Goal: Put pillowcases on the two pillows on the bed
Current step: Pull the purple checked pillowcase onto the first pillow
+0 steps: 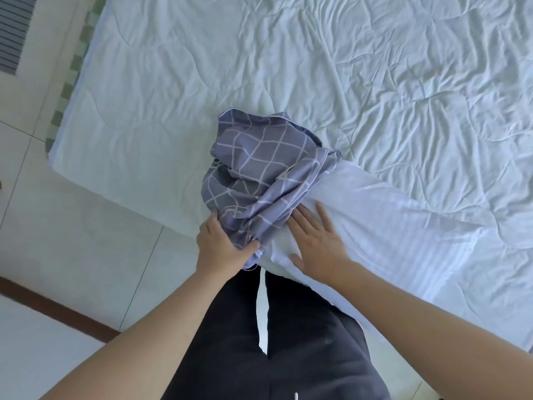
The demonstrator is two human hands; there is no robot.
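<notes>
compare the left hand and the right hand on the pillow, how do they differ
The left hand grips the bunched checked pillowcase; the right hand lies flat on the bare white pillow. The left's fingers curl, the right's spread straight. Both work at the pillow's near end.

No text, label, brand, number or sign could be read anywhere in the head view. The pillowcase [259, 166] bore only a grid of pale lines on blue-grey cloth, with no lettering. The white pillow [375, 220] and the quilted cover of the bed [288, 67] were unmarked, and the floor tiles [43, 226] beside the bed's left edge carried no writing.
</notes>
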